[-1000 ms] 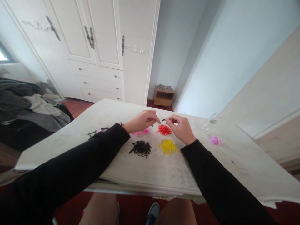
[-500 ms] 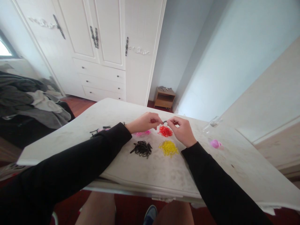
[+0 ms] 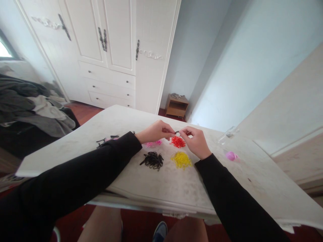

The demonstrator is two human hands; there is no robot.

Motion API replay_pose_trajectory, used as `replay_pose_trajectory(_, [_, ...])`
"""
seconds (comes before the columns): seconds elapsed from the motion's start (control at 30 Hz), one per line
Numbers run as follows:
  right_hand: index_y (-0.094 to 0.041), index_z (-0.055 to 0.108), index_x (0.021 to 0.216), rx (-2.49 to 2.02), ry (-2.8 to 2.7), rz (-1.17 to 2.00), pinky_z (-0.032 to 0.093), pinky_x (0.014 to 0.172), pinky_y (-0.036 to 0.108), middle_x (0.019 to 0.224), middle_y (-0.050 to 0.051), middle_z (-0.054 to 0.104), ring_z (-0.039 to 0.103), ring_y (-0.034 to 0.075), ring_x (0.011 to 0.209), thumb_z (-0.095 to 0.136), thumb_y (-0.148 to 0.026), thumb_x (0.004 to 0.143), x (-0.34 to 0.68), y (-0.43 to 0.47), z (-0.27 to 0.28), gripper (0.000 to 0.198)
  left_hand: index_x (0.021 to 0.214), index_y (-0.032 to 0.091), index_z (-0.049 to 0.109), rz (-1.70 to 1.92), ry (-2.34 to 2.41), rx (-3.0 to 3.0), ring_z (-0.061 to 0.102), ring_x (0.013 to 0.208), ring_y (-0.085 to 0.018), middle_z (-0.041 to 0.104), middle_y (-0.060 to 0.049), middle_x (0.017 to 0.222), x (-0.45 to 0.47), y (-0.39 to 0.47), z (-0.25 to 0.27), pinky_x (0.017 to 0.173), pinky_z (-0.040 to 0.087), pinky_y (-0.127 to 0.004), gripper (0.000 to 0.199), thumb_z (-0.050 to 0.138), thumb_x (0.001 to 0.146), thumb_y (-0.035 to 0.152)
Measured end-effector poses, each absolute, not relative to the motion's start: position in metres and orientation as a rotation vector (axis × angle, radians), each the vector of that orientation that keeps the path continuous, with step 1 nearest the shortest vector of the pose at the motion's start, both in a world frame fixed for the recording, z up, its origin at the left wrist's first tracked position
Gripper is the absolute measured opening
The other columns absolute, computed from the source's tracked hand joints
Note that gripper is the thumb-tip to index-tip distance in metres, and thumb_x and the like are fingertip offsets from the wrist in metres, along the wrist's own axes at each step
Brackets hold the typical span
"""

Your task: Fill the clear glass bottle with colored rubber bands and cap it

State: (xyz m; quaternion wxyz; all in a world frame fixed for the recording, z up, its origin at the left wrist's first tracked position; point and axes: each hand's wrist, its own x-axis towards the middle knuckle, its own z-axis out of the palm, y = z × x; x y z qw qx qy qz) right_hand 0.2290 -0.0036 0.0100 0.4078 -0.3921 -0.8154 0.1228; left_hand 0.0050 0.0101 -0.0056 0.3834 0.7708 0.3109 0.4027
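Note:
A small black elastic band [image 3: 177, 132] spans the gap between my hands, above the far side of the table. My left hand [image 3: 156, 130] pinches its left end, and my right hand [image 3: 195, 139] pinches the other end. Just beneath the fingers lies a pile of red elastic bands [image 3: 178, 142]. Pink bands [image 3: 153, 144] show partly behind my left wrist. Closer to me are a heap of black bands [image 3: 152, 160] and a heap of yellow bands [image 3: 181, 160], side by side.
The white table [image 3: 161, 188] carries several loose black bands [image 3: 102, 143] at left, partly hidden by my sleeve. At right lie a clear plastic container [image 3: 228, 135] and a pink round object [image 3: 231, 155]. Beyond stand a white wardrobe [image 3: 113, 80] and a small wooden nightstand [image 3: 176, 107].
My hands stay almost in place, still pinching the black band between them. The view has shifted very slightly.

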Motion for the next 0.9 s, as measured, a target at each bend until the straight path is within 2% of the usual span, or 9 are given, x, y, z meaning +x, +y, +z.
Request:
replay_pose_trajectory(0.3, [-0.022,0.068,0.073,-0.974,-2.074,0.312,0.050,0.071,0.033,0.074,0.003,0.072,0.064,0.019,0.071,0.061,-0.031,0.092,0.228,-0.005,0.013,0.022,0.083,0.013,0.079,1.106,0.833,1.957,0.067,0.061,-0.013,0.074,-0.005,0.068,0.008,0.012,-0.008,0.057,0.050,-0.022,0.015,0.074,0.085,0.027])
replay_pose_trajectory(0.5, [-0.021,0.065,0.069,-0.964,-2.027,0.353,0.050,0.071,0.032,0.072,0.002,0.071,0.063,0.018,0.070,0.060,-0.029,0.091,0.224,-0.007,0.011,0.024,0.075,0.012,0.075,1.179,0.768,2.020,0.064,0.058,-0.011,0.071,-0.004,0.065,0.004,0.011,-0.003,0.057,0.050,-0.021,0.008,0.071,0.080,0.016])
replay_pose_trajectory(0.63, [-0.021,0.063,0.068,-0.992,-1.880,0.410,0.050,0.069,0.030,0.066,0.000,0.067,0.063,0.017,0.066,0.061,-0.029,0.088,0.226,-0.006,0.014,0.022,0.069,0.012,0.075,1.194,0.779,2.042,0.063,0.057,-0.011,0.070,-0.004,0.064,0.001,0.011,0.001,0.055,0.049,-0.020,0.009,0.069,0.076,0.011])
replay_pose_trajectory(0.8, [-0.021,0.064,0.066,-0.982,-1.522,0.301,0.046,0.062,0.029,0.060,-0.002,0.062,0.059,0.015,0.061,0.059,-0.026,0.084,0.233,-0.003,0.023,0.020,0.066,0.012,0.076,1.250,0.782,1.993,0.063,0.052,-0.009,0.069,-0.003,0.064,-0.002,0.010,0.007,0.050,0.048,-0.018,0.010,0.069,0.074,0.009])
replay_pose_trajectory(0.9, [-0.021,0.065,0.068,-0.982,-1.588,0.328,0.047,0.065,0.030,0.062,-0.002,0.064,0.060,0.016,0.062,0.062,-0.030,0.086,0.229,-0.005,0.021,0.021,0.067,0.012,0.077,1.267,0.769,2.004,0.063,0.052,-0.009,0.069,-0.003,0.064,-0.001,0.008,0.009,0.051,0.048,-0.018,0.010,0.071,0.076,0.010])
